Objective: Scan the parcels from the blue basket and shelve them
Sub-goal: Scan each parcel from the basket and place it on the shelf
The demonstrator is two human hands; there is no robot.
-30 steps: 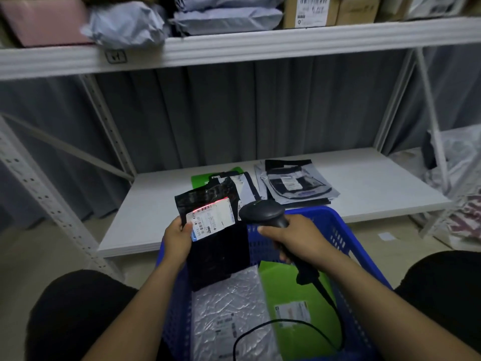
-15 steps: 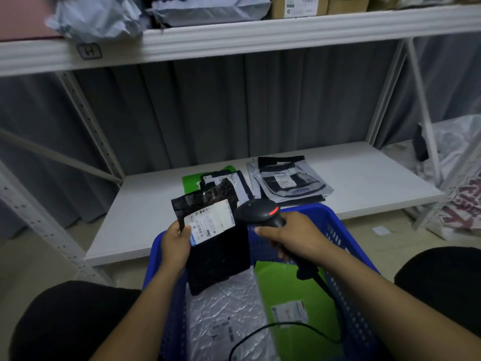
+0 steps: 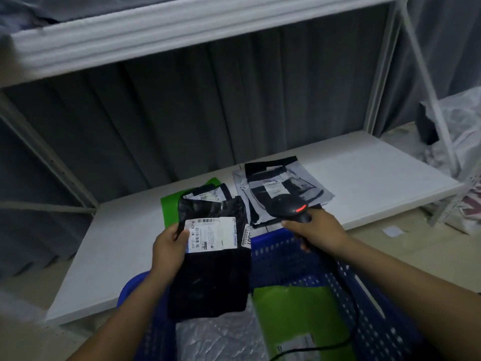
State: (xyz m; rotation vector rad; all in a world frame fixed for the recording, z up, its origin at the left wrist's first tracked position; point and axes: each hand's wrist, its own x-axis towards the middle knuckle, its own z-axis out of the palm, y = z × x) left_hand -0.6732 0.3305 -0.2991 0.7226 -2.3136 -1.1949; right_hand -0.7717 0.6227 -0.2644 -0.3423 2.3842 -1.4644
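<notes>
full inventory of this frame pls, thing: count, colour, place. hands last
black parcel: 1, black with white label, held over the basket
scanner: 1, black with red light, corded, over the basket's far rim
blue basket: 1, blue, in front of the lower shelf
green parcel: 1, green, in the basket
silver parcel: 1, silver, in the basket
shelved parcels: several, count unclear, grey, black, one green, on the lower shelf
lower shelf: 1, white
upper shelf: 1, white, top
curtain: grey, behind shelves
left hand: holds the black parcel
right hand: grips the scanner
</notes>
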